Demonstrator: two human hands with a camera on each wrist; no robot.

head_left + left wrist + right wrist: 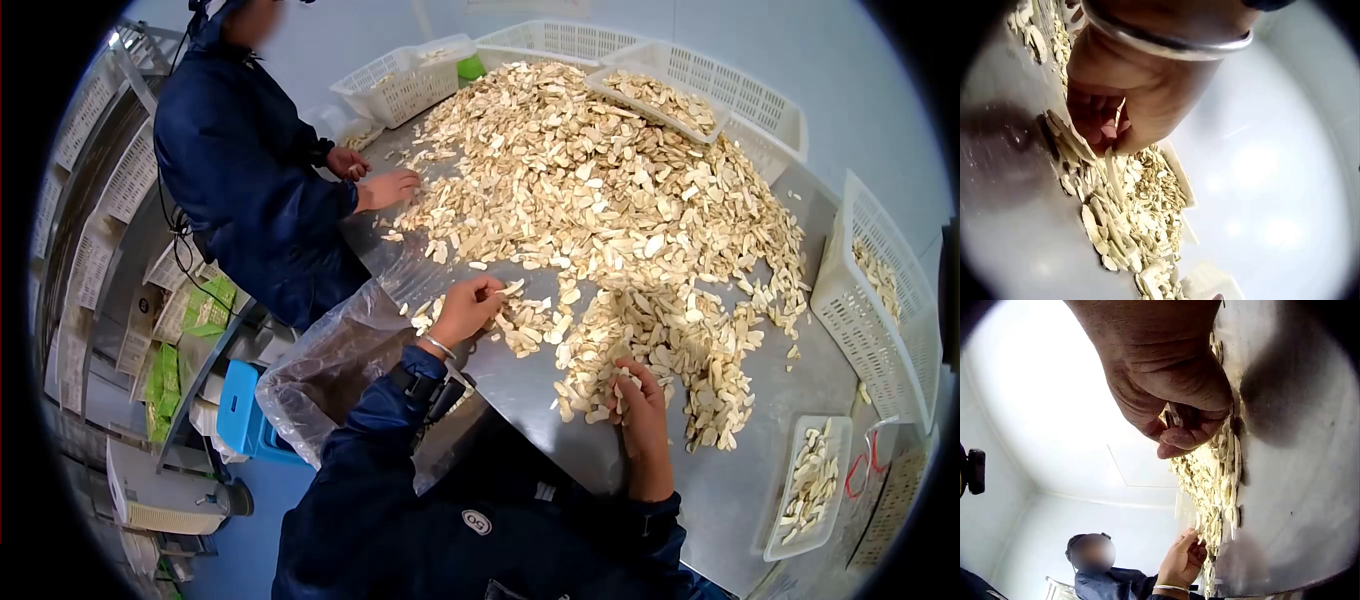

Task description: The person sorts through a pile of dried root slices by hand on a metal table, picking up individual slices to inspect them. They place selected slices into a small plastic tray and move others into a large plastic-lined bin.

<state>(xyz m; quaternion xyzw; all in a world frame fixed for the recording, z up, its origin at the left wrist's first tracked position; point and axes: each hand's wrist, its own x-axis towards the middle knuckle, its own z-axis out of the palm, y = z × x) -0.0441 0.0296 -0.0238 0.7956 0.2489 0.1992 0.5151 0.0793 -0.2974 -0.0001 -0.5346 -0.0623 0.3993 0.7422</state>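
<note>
A large heap of pale dried slices [620, 190] covers much of the steel table [790, 385]. My left hand [467, 312], with a metal bangle [1166, 45] at its wrist, is over a small group of slices at the heap's near left. Between its thumb and fingertips it pinches a pale slice [1112, 172]. At the near edge of the heap, my right hand [640, 405] has its fingers curled round a few slices [1172, 415]. The palm hides part of them. More slices lie right beside its fingertips.
Another person [245, 170] in dark blue works at the left side. White baskets [405, 85] line the back, and one basket [868, 320] stands at right. A shallow tray [772, 540] of slices sits near right. A plastic bag [325, 365] hangs open by the left edge above a blue bin [240, 410].
</note>
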